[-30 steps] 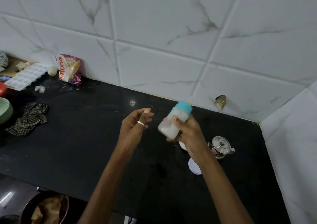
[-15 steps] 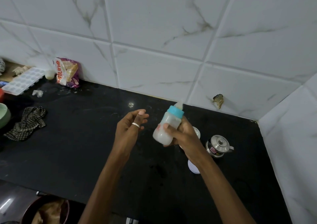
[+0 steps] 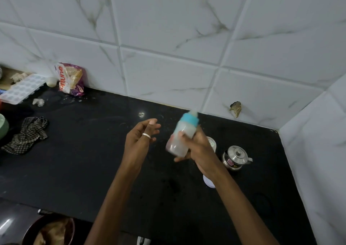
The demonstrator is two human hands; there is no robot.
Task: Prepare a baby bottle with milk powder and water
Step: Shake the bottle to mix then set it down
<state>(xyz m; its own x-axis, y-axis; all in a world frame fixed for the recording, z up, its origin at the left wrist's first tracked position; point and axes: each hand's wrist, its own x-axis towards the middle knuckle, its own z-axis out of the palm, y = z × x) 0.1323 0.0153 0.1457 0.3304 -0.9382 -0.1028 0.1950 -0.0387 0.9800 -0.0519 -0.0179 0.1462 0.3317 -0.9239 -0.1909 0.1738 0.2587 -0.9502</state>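
Presently right hand [image 3: 198,149] gripped capped bottle [image 3: 182,136] mid-body; left hand [image 3: 139,141] empty, loosely curled. Bottle judged light, smooth, rigid.

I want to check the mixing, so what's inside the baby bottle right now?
The bottle, held in the right hand, shows cloudy white liquid inside. The fingers and blur hide part of it, so lumps cannot be judged.

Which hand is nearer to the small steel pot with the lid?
The right hand, holding the baby bottle, is just left of the steel pot. The left hand is farther left, empty.
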